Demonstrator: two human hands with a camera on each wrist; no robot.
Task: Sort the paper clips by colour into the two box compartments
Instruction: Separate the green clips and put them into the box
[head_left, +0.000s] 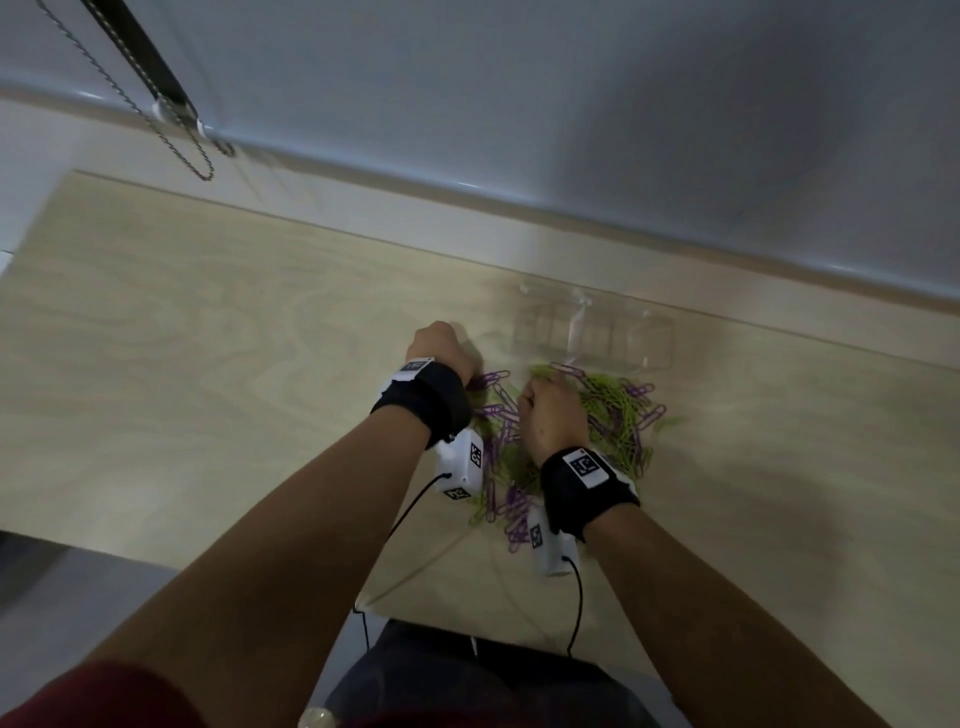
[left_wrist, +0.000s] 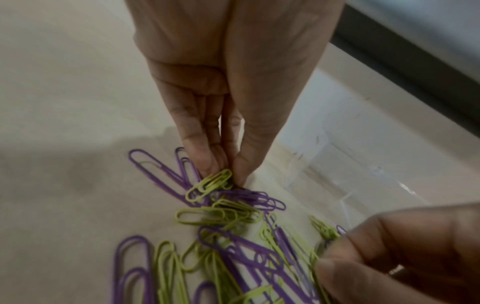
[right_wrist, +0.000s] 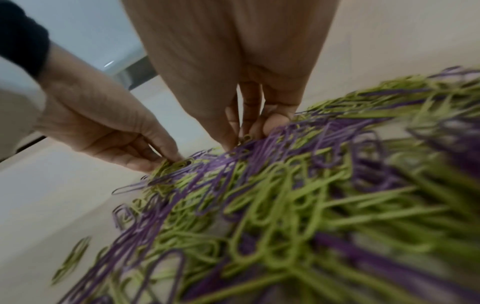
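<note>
A mixed pile of purple and green paper clips (head_left: 613, 415) lies on the wooden table, just in front of a clear plastic box (head_left: 660, 338) with two compartments that look bare. My left hand (left_wrist: 230, 174) is at the pile's left edge, and its thumb and fingertips pinch one green clip (left_wrist: 207, 186). My right hand (right_wrist: 240, 139) reaches into the top of the pile, and its thumb and fingers close on a green clip (right_wrist: 245, 137). In the head view both hands' fingertips are hidden behind their backs.
The light wooden table (head_left: 208, 338) ends at a pale wall ledge behind the box. A beaded cord (head_left: 171, 140) hangs at the far left. Cables run from both wrist cameras to the table's near edge.
</note>
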